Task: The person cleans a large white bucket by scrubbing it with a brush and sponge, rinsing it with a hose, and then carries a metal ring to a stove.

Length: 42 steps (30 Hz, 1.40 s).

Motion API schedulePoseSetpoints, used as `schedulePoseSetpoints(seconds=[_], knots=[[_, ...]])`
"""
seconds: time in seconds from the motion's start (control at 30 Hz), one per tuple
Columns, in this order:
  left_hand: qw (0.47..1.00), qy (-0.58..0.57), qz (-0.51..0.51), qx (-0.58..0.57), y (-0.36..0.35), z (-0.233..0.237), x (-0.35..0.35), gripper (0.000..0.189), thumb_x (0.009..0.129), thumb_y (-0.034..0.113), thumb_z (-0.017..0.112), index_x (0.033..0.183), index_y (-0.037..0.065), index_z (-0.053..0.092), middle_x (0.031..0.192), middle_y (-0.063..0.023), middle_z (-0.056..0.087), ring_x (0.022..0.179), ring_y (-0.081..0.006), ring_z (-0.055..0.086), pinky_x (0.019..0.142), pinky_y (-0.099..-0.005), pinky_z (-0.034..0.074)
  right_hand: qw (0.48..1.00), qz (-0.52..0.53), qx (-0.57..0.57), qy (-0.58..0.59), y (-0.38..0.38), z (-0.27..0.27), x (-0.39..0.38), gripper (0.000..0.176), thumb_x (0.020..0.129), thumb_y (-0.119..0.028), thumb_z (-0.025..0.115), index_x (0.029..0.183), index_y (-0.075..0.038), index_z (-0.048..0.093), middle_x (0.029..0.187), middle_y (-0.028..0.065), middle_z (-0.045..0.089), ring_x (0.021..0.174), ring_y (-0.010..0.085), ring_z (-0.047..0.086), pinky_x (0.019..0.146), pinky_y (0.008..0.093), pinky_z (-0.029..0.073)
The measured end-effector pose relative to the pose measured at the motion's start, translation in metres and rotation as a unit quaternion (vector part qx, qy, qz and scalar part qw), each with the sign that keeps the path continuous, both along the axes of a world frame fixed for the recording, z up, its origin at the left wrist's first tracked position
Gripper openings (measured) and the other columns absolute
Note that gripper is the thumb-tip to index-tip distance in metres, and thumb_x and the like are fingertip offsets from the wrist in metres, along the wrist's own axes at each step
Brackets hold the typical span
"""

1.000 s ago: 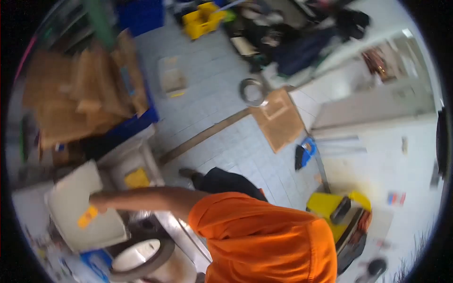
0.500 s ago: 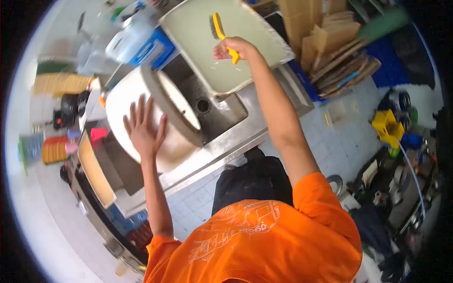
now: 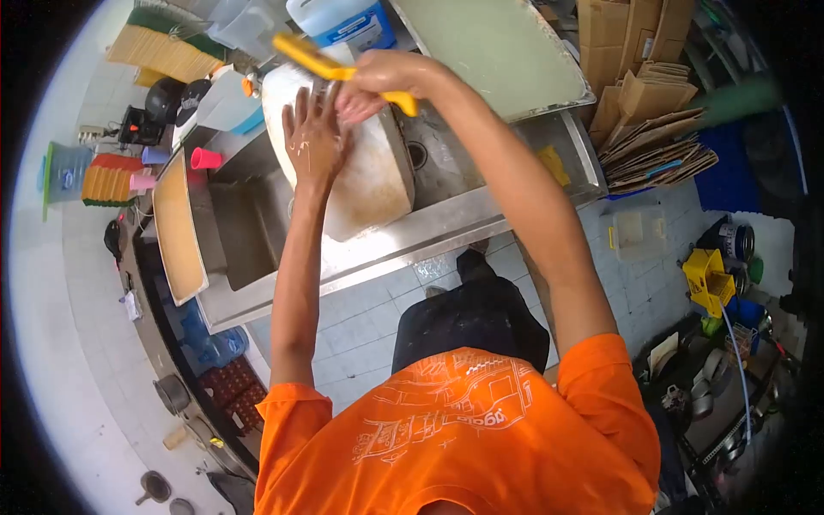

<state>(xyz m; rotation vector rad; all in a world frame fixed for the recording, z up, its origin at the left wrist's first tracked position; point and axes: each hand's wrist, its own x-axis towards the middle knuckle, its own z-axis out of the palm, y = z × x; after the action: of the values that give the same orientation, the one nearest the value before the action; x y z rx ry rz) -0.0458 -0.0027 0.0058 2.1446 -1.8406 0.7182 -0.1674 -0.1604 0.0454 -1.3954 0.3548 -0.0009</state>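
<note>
A white plastic tub (image 3: 371,184) with brownish stains lies on its side over the stainless steel sink (image 3: 463,163). My left hand (image 3: 316,144) rests on it, wet with suds, palm against the surface and fingers stretched out. Close beside those fingers, my right hand (image 3: 382,75) is wrapped round the yellow handle of a scrub brush (image 3: 309,58). The brush head reaches left over the tub's upper part; its bristles are mostly hidden.
A large tray of cloudy water (image 3: 489,51) sits behind the sink on the right. Near it stand a blue-labelled jug (image 3: 348,26) and stacked cardboard (image 3: 648,112). A yellow cloth (image 3: 554,163) lies at the sink's right end, and a pink cup (image 3: 206,159) on the left.
My right hand has brought the brush from above the water tray leftward to the tub. The tub has turned, with less of its opening showing. The camera view has shifted.
</note>
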Motion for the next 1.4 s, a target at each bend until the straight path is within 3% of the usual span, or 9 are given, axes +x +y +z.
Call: schedulePoseSetpoints(seconds=[0.23, 0.33, 0.43, 0.67, 0.8, 1.07, 1.2, 1.27, 1.4], knots=[[0.996, -0.014, 0.083, 0.002, 0.032, -0.003, -0.017, 0.057, 0.094, 0.046, 0.05, 0.145, 0.021, 0.044, 0.15, -0.0122, 0.039, 0.137, -0.0356, 0.036, 0.112, -0.0554, 0.024, 0.929, -0.296, -0.177, 0.134, -0.103, -0.138, -0.115, 0.017, 0.084, -0.007, 0.059, 0.091, 0.007, 0.065, 0.074, 0.0108, 0.067, 0.062, 0.0153, 0.065, 0.057, 0.0254, 0.052], [0.997, 0.009, 0.061, 0.045, 0.047, -0.01, -0.034, 0.067, 0.091, 0.05, 0.052, 0.149, 0.02, 0.037, 0.156, -0.0152, 0.027, 0.142, -0.0368, 0.028, 0.114, -0.0553, 0.019, 0.781, -0.357, -0.412, 0.306, -0.135, -0.187, -0.153, 0.026, 0.074, -0.019, 0.06, 0.083, 0.005, 0.066, 0.071, 0.0116, 0.066, 0.062, 0.0207, 0.066, 0.06, 0.0347, 0.053], [0.996, 0.039, 0.042, 0.061, 0.058, -0.02, -0.047, 0.08, 0.085, 0.059, 0.058, 0.15, 0.02, 0.035, 0.157, -0.0149, 0.024, 0.144, -0.0373, 0.024, 0.115, -0.0567, 0.014, 0.773, -0.372, -0.404, 0.318, -0.137, -0.198, -0.161, 0.041, 0.071, -0.029, 0.061, 0.091, 0.006, 0.069, 0.085, 0.024, 0.07, 0.085, 0.0387, 0.069, 0.076, 0.0406, 0.054], [0.995, 0.057, 0.025, 0.072, 0.064, -0.014, -0.049, 0.086, 0.074, 0.068, 0.067, 0.145, 0.024, 0.044, 0.154, -0.0105, 0.034, 0.141, -0.0343, 0.03, 0.113, -0.0557, 0.02, 0.961, -0.262, -0.018, 0.082, -0.096, -0.108, -0.101, 0.024, 0.088, -0.012, 0.055, 0.095, 0.006, 0.068, 0.09, 0.0147, 0.07, 0.082, 0.0223, 0.071, 0.077, 0.0313, 0.058], [0.997, 0.061, 0.014, 0.048, 0.055, -0.007, -0.041, 0.084, 0.072, 0.067, 0.069, 0.14, 0.023, 0.05, 0.15, -0.0091, 0.04, 0.138, -0.0341, 0.035, 0.111, -0.0543, 0.025, 0.995, -0.1, -0.002, -0.01, -0.032, -0.033, -0.046, 0.029, 0.094, -0.012, 0.053, 0.108, 0.01, 0.064, 0.097, 0.0175, 0.07, 0.085, 0.0219, 0.071, 0.082, 0.0315, 0.059], [0.999, 0.036, 0.028, -0.023, 0.061, 0.001, -0.027, 0.086, 0.071, 0.068, 0.069, 0.138, 0.017, 0.051, 0.148, -0.0131, 0.042, 0.136, -0.0373, 0.038, 0.109, -0.0547, 0.03, 0.976, -0.087, -0.201, -0.014, 0.033, -0.04, -0.023, 0.033, 0.093, -0.023, 0.06, 0.105, 0.007, 0.064, 0.086, 0.0118, 0.07, 0.08, 0.0155, 0.069, 0.073, 0.0254, 0.056], [0.979, 0.092, 0.103, -0.147, 0.089, -0.033, -0.024, 0.089, 0.074, 0.064, 0.071, 0.138, 0.006, 0.047, 0.143, -0.0203, 0.045, 0.131, -0.0395, 0.043, 0.105, -0.0469, 0.038, 0.876, -0.309, -0.37, 0.005, 0.093, -0.08, -0.09, 0.043, 0.093, -0.041, 0.062, 0.095, 0.001, 0.065, 0.072, 0.0097, 0.066, 0.062, 0.0174, 0.061, 0.058, 0.0325, 0.046], [0.873, 0.393, 0.103, -0.269, 0.109, -0.066, -0.032, 0.084, 0.079, 0.055, 0.074, 0.134, -0.003, 0.047, 0.131, -0.0273, 0.054, 0.12, -0.0397, 0.053, 0.098, -0.0406, 0.044, 0.859, -0.371, -0.348, 0.05, 0.135, -0.122, -0.114, 0.05, 0.09, -0.052, 0.06, 0.091, -0.002, 0.068, 0.076, 0.0161, 0.068, 0.071, 0.0363, 0.066, 0.062, 0.0428, 0.049], [0.754, 0.602, 0.166, -0.204, 0.158, -0.143, -0.038, 0.058, 0.093, 0.052, 0.059, 0.099, -0.005, 0.065, 0.077, -0.014, 0.066, 0.074, -0.02, 0.06, 0.068, -0.0318, 0.046, 0.874, -0.427, -0.209, 0.1, 0.247, -0.172, -0.124, 0.056, 0.096, -0.052, 0.048, 0.094, 0.001, 0.066, 0.076, 0.0228, 0.065, 0.075, 0.0397, 0.066, 0.063, 0.0464, 0.049]])
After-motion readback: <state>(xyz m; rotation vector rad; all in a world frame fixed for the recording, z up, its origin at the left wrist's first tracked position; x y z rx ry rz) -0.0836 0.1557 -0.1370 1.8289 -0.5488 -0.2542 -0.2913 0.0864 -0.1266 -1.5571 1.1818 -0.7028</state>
